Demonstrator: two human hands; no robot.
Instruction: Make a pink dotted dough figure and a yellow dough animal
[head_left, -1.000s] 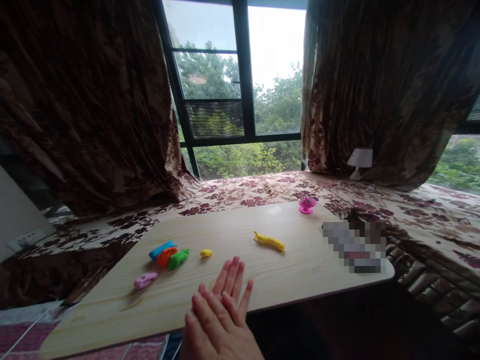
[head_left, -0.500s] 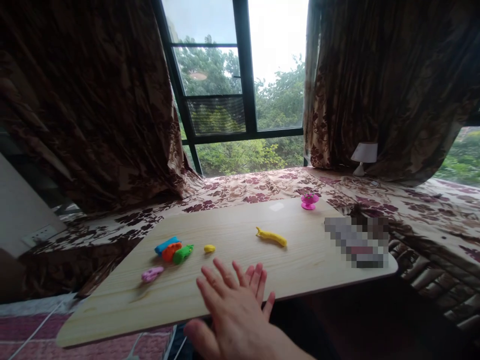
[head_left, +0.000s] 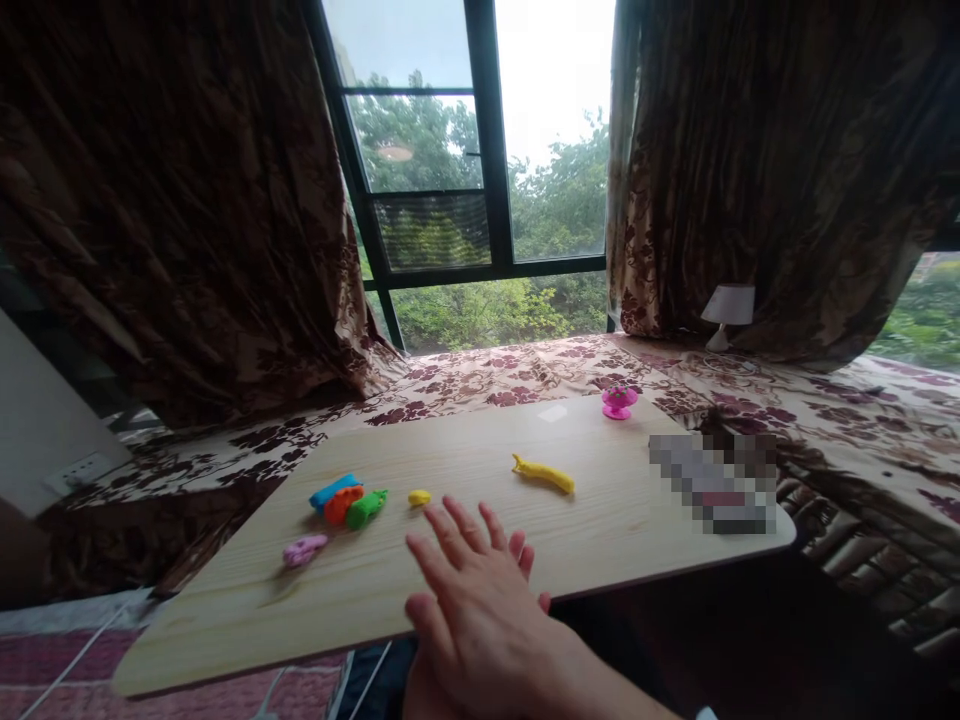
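Note:
My right hand [head_left: 484,595] lies palm down across my left hand [head_left: 525,560], its fingers stretched out and a little apart. Only some fingertips and the wrist side of my left hand show beneath it. Whether anything sits between the palms is hidden. Just beyond the fingers, on the wooden board [head_left: 225,630], is a small yellow lump of modelling clay [head_left: 419,497]. A longer curved yellow clay piece [head_left: 544,474] rests farther right. To the left lie blue [head_left: 335,492], orange [head_left: 343,504], green [head_left: 367,509] and pink [head_left: 304,550] clay pieces.
A pink mushroom-shaped object [head_left: 619,403] stands at the board's far right corner. Near the right edge is a pixelated item [head_left: 712,485]. Behind the board, a floral-covered ledge [head_left: 495,370] carries a small white lamp [head_left: 729,315], with curtains [head_left: 187,200] and a window beyond.
My right hand has slid forward and to the right over my left, which has drawn back and now shows less of its fingers. The clay pieces have not moved.

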